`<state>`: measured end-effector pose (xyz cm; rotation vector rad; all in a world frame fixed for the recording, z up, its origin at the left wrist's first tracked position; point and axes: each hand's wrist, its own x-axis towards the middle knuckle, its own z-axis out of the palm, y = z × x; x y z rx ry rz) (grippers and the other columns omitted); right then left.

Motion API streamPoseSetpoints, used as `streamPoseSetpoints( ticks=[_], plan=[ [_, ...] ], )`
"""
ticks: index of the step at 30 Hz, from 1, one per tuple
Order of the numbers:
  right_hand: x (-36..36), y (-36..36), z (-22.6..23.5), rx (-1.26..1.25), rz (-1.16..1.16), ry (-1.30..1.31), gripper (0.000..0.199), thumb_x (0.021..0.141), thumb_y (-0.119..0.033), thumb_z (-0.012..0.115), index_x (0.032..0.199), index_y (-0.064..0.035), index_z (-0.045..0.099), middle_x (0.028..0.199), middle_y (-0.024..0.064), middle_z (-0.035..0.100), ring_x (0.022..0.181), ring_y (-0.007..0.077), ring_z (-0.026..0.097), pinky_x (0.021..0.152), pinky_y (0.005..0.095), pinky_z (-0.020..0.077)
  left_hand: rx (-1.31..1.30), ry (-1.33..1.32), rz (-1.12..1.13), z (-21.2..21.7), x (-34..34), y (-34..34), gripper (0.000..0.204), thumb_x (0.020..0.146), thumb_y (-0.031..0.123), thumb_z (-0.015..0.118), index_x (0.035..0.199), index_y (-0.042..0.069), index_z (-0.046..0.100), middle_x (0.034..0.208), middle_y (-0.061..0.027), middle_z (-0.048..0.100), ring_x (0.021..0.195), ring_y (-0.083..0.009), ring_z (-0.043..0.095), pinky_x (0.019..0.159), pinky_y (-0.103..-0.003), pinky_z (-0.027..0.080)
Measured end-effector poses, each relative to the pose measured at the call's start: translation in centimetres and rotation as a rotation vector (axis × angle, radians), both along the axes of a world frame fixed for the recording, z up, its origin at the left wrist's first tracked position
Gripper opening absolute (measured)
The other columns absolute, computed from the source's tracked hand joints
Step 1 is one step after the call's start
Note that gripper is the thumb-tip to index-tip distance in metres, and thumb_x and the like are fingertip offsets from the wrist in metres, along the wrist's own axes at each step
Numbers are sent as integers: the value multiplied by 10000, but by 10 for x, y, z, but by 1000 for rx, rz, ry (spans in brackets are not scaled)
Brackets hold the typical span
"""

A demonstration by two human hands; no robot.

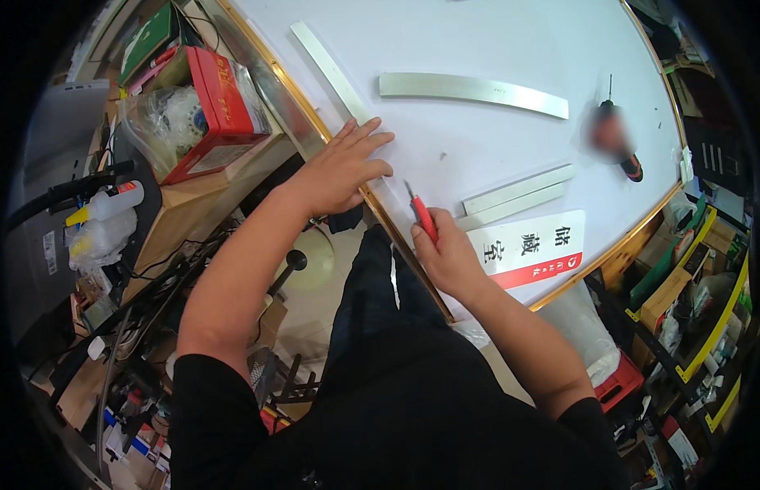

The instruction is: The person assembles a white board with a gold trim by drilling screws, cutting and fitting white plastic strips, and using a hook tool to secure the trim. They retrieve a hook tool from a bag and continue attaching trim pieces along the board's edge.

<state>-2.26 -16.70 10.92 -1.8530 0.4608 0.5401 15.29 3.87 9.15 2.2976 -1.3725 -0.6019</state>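
Observation:
My right hand (449,253) is closed round a slim red-handled tool (425,219) with a thin metal tip, which points up and away over the white tabletop (445,151). I cannot make out exactly what kind of tool it is. My left hand (339,167) holds nothing; its fingers are spread at the table's gilded edge, close to the near end of a flat silver metal strip (327,69). Another metal strip (474,92) lies crosswise farther off. Beyond my right hand are two more strips (519,189), side by side, next to a white and red sign plate (531,245).
A red and black cordless drill or screwdriver (613,135), partly blurred, lies at the right of the table. To the left, a red box (221,106) stands on a wooden surface beside a white bottle (114,200). Crowded shelves with yellow edges (695,327) flank the right.

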Motion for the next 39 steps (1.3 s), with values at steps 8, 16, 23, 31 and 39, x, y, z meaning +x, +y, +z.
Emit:
streamPoseSetpoints(
  ticks=[8,16,23,31,39],
  plan=[
    [10,25,7,-288,232,-205,214,985,-164,586,1084,26,589,1083,262,623,919,483,640,851,537,534,-1,28,-41,-8,14,-9,345,659,11,796,963,155,720,1667,-133,323,1591,-376,135,1309,-535,93],
    [30,37,3,-399,325,-137,233,1000,-174,548,1026,55,582,1023,293,621,839,481,667,756,529,570,-6,46,-14,-12,13,-7,289,689,32,784,943,162,739,1670,-135,325,1595,-372,116,1308,-536,74],
    [33,41,-1,-431,362,-152,232,996,-161,544,1006,67,582,994,297,627,806,473,675,728,527,574,-12,66,10,-14,11,-4,303,693,40,784,962,175,747,1668,-132,328,1594,-367,123,1310,-522,75],
    [40,43,-1,-461,406,-130,236,983,-156,547,1004,74,597,977,307,636,823,476,676,752,526,570,-25,64,6,-13,11,-3,288,705,84,815,967,183,746,1660,-131,340,1590,-378,135,1310,-527,85],
    [42,42,4,-434,395,-75,253,989,-174,553,1005,73,606,985,315,642,883,492,662,821,540,545,-22,62,-15,-13,12,-3,347,670,56,820,986,186,754,1648,-121,363,1588,-373,151,1312,-525,99]
  ],
)
